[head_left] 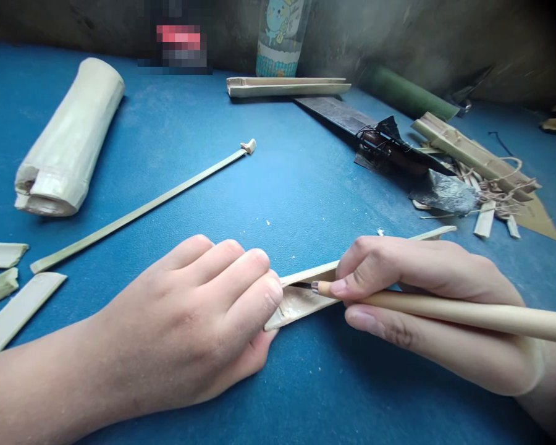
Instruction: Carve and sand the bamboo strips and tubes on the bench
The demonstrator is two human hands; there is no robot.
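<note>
Near the front of the blue table, my left hand (213, 309) is closed on the left end of a pale split bamboo piece (308, 303), its hollow side facing up. My right hand (426, 303) grips a carving knife (445, 310) with a long, light wooden handle and a metal collar. The knife's thin dark blade lies inside the hollow, close to my left fingers, which may hide its tip. Beyond my right hand, the far end of the bamboo piece shows again. Small pale shavings lie on the table around it.
A peeled bamboo tube (71, 139) and a thin bamboo strip (143, 207) lie at left, with cut slats (23, 312) below. Behind are a split bamboo length (287, 88), a large dark blade (338, 114), a bottle (280, 43) and a green bamboo tube (408, 93). Scraps lie right.
</note>
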